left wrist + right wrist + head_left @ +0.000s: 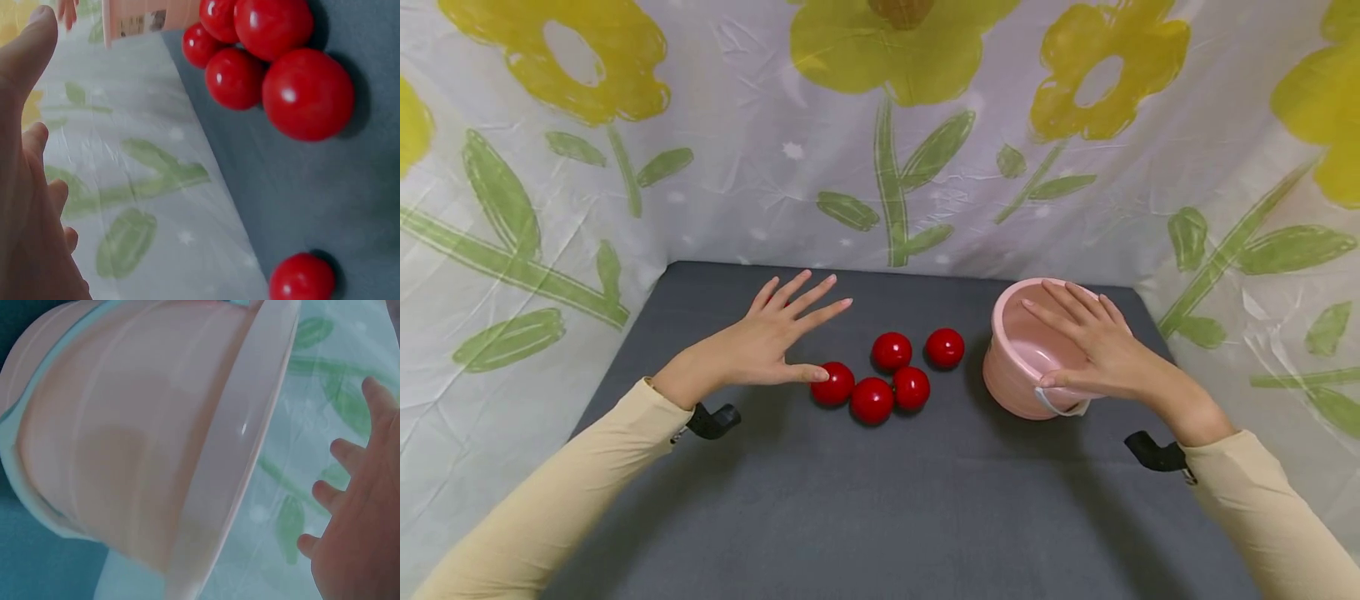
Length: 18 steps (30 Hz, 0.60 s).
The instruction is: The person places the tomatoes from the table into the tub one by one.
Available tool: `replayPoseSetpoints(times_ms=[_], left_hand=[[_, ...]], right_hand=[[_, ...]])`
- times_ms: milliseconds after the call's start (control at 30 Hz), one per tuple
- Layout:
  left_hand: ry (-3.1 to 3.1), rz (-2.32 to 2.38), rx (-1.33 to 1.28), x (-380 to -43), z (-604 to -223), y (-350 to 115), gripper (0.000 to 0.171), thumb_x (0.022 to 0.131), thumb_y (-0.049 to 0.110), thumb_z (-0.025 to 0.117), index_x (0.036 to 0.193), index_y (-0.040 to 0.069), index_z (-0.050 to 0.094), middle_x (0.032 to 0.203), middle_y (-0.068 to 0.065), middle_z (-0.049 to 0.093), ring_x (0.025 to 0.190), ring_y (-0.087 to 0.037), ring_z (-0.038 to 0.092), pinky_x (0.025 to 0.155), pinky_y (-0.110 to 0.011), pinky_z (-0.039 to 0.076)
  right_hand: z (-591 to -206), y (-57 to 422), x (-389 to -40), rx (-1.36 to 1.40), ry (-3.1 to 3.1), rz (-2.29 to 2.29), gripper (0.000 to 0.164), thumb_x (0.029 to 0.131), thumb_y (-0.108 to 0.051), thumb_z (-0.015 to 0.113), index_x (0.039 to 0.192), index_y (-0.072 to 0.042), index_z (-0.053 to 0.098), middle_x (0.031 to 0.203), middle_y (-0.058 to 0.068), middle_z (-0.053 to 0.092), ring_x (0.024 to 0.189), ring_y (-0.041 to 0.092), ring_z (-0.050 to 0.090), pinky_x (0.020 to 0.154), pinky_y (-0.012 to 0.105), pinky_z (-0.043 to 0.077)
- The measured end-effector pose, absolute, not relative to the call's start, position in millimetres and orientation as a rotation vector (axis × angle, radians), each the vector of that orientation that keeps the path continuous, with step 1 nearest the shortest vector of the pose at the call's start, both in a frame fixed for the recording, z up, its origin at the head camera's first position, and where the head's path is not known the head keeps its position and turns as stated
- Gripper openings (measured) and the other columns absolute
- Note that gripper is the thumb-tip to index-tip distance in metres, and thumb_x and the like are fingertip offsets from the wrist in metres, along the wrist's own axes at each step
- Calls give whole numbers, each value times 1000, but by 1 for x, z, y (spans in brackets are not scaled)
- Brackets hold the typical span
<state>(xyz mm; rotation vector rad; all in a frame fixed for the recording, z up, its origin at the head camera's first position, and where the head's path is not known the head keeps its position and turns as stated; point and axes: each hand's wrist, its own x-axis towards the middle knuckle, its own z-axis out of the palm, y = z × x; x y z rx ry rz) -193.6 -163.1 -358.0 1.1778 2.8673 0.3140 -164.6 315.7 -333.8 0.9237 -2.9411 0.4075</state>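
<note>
1. Stretching out beneath your hands, a dark grey tabletop (880, 500) fills the work area, with soft shadows of your arms falling across it.
2. Behind it and along both sides, you face a pale, creased fabric backdrop (737, 200) printted with big yellow flowers (1093, 62) and green leaves (938, 150).
3. Your left hand (756, 346) is released, its fingers spread above the left part of the tabletop; your thumb overlaps the leftmost of five glossy red balls (872, 402) in the head view, while your left wrist view shows thumb and balls apart.
4. Those five lie between your hands, four of them close together and one slightly off toward the bucket.
5. A sixth red ball (303, 279) sits away from them, mostly hidden behind your left hand in the head view.
6. Your right hand (1093, 348) is also released, fingers fanned over the mouth of an upright pink bucket (1011, 379) on the right of the tabletop.
7. Its pale handle (1060, 407) hangs down on your side.
</note>
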Motion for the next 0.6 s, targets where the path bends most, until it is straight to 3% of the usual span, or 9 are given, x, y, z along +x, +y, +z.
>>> replayPoseSetpoints(times_ms=[300, 600], left_hand=[[2899, 455, 1004, -222, -382, -203, 97, 84, 59, 70, 159, 38, 12, 170, 2, 4, 157, -34, 1, 120, -68, 2], [2904, 566, 835, -250, -413, -224, 95, 84, 54, 71, 159, 32, 16, 169, -4, 9, 155, -39, 5, 118, -72, 4]], right_hand=[[-335, 340, -161, 800, -2986, 528, 99, 76, -42, 81, 157, -35, 25, 169, 1, 8, 154, 39, 8, 116, 71, 2], [-348, 366, -158, 719, -2979, 562, 100, 74, -38, 83, 157, -30, 28, 169, 6, 11, 150, 49, 13, 110, 78, 8]])
